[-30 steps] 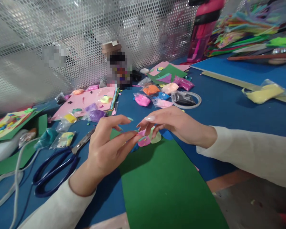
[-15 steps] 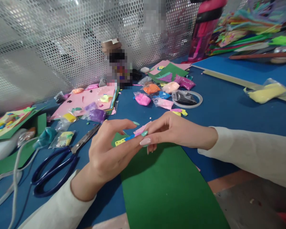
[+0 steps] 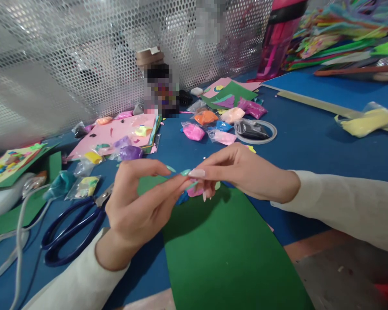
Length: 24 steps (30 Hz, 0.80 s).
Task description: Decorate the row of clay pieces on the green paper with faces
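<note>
My left hand [image 3: 139,206] and my right hand [image 3: 236,170] meet fingertip to fingertip above the far end of a green paper sheet [image 3: 226,254]. Both pinch at the same spot, and what sits between the fingers is too small to make out. Under the fingertips lie small clay pieces [image 3: 194,192], pink and pale green, on the sheet's far edge. Long-handled blue scissors [image 3: 67,230] rest on the blue table just left of my left wrist.
Several small bags of coloured clay [image 3: 207,125] lie beyond my hands, beside a clear tape ring [image 3: 271,131]. A pink card [image 3: 116,133] with scraps lies at the back left. A perforated metal screen [image 3: 84,56] closes the back. A pink bottle [image 3: 278,38] and a yellow bag [image 3: 365,122] are right.
The fingertips stayed together; both hands rose slightly and the right fingers shifted. The yellow and blue scraps seen under the fingers half a second ago are hidden again, the pink clay shows.
</note>
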### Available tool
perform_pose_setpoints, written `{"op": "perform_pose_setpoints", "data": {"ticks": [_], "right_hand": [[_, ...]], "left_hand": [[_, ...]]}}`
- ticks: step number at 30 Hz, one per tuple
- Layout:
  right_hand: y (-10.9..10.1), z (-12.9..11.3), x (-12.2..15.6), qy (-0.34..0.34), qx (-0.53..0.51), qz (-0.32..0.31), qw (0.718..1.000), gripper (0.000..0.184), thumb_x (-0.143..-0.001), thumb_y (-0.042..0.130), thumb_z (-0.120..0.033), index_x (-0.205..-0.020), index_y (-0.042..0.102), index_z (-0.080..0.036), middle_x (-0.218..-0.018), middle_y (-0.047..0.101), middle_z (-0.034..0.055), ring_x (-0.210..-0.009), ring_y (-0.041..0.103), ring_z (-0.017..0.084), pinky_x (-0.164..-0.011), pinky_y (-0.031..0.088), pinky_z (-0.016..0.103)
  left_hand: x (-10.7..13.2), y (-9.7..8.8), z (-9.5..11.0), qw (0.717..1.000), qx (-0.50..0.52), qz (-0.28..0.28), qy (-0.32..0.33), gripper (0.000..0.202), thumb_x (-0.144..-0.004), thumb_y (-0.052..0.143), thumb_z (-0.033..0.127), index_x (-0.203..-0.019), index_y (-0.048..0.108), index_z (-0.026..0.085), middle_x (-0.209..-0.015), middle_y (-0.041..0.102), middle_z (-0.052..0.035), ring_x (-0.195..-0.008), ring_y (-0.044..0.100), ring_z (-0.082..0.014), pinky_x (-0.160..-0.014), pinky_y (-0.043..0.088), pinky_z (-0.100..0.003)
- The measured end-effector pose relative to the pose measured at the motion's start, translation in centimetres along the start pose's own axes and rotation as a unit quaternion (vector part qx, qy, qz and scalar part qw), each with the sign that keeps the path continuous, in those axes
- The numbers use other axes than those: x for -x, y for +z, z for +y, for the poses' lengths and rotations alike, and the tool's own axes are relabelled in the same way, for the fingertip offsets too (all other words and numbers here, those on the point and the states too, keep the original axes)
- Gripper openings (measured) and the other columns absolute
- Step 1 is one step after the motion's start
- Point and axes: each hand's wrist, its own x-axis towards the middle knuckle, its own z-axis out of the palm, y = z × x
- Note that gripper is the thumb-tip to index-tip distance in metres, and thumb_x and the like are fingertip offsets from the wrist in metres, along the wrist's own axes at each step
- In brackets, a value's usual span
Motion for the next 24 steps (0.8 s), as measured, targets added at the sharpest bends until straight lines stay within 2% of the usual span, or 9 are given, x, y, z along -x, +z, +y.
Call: {"op": "perform_pose_setpoints", "data": {"ticks": [3, 5, 11, 17, 20, 24], "right_hand": [[-0.4, 0.0, -0.2, -0.023, -0.025, 0.05, 0.998, 0.016, -0.073, 0.067, -0.026, -0.063, 0.067, -0.013, -0.058, 0.064, 0.0002, -0.048, 0.058, 0.007, -0.05, 0.049, 0.019], [-0.4, -0.1, -0.2, -0.014, -0.032, 0.054, 0.998, 0.015, -0.074, 0.066, -0.023, -0.063, 0.066, -0.013, -0.059, 0.064, 0.0002, -0.048, 0.057, 0.007, -0.051, 0.048, 0.019], [-0.1, -0.1, 0.1, 0.036, -0.006, -0.006, 0.999, 0.024, -0.073, 0.067, -0.032, -0.068, 0.069, -0.009, -0.061, 0.066, 0.0047, -0.052, 0.06, 0.01, -0.053, 0.049, 0.022], [-0.2, 0.0, 0.2, 0.056, -0.027, -0.081, 0.995, 0.016, -0.076, 0.065, -0.029, -0.076, 0.072, -0.014, -0.071, 0.069, 0.0025, -0.054, 0.061, 0.008, -0.055, 0.051, 0.02], [-0.1, -0.1, 0.2, 0.052, -0.019, -0.088, 0.995, 0.013, -0.075, 0.066, -0.027, -0.074, 0.072, -0.016, -0.066, 0.068, 0.0007, -0.053, 0.062, 0.007, -0.055, 0.051, 0.018], [0.1, -0.3, 0.2, 0.023, -0.001, -0.067, 0.997, 0.014, -0.071, 0.068, -0.026, -0.073, 0.071, -0.013, -0.061, 0.067, 0.001, -0.049, 0.06, 0.007, -0.05, 0.05, 0.018]], "left_hand": [[0.0, 0.0, -0.5, 0.999, -0.021, 0.005, -0.027, 0.021, -0.077, 0.063, 0.013, -0.092, 0.062, 0.027, -0.089, 0.053, -0.0031, -0.081, 0.054, -0.0155, -0.068, 0.05, -0.034], [-0.1, 0.0, -0.7, 0.999, -0.022, 0.002, -0.033, 0.022, -0.078, 0.061, 0.012, -0.094, 0.062, 0.028, -0.09, 0.053, -0.0031, -0.083, 0.054, -0.0157, -0.071, 0.05, -0.034], [-0.1, 0.1, -0.1, 0.999, -0.007, -0.025, 0.029, 0.02, -0.077, 0.061, 0.011, -0.091, 0.06, 0.025, -0.091, 0.054, -0.0039, -0.081, 0.055, -0.0162, -0.065, 0.049, -0.033], [-0.1, -0.5, -0.1, 0.992, -0.056, -0.041, 0.107, 0.02, -0.07, 0.068, 0.01, -0.085, 0.06, 0.022, -0.091, 0.055, -0.0045, -0.079, 0.054, -0.0185, -0.062, 0.046, -0.037], [-0.3, -0.6, 0.0, 0.988, -0.07, -0.042, 0.132, 0.019, -0.07, 0.068, 0.009, -0.081, 0.06, 0.022, -0.091, 0.055, -0.0028, -0.078, 0.055, -0.0183, -0.062, 0.046, -0.037], [-0.4, -0.6, 0.5, 0.986, -0.082, -0.015, 0.146, 0.019, -0.066, 0.072, 0.01, -0.078, 0.061, 0.019, -0.082, 0.055, -0.0016, -0.071, 0.055, -0.0162, -0.058, 0.045, -0.035]]}}
